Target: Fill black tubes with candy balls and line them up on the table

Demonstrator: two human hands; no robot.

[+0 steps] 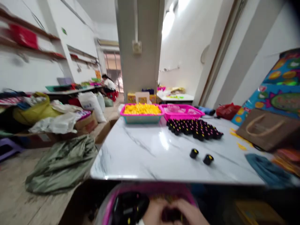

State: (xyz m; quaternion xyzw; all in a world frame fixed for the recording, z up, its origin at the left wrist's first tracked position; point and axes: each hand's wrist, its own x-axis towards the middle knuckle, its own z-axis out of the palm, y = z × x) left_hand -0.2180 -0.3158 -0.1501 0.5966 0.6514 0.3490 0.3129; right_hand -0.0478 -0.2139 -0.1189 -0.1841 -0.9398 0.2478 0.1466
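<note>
Low in the frame, below the table's front edge, my left hand (153, 213) and my right hand (190, 213) come together over a pink-rimmed basket (108, 208). Both have curled fingers around a dark, blurred thing (172, 214) whose kind I cannot make out. Left of my hands, glossy black things (128, 207) with small yellow marks lie in the basket. On the table stand two small black cylindrical pieces with yellow tops, a left one (194, 153) and a right one (208, 159). Behind them, many similar black pieces (194, 128) stand in a close group, with pink or yellow centres.
On the marble-patterned table (140, 156), a pink-rimmed tub (142, 118) holds yellow pieces beside a pink basket (184, 115). A brown paper bag (264, 128) and blue cloth (267, 168) lie right. Sacks and green fabric (63, 165) cover the left floor; a person (109, 83) sits far back.
</note>
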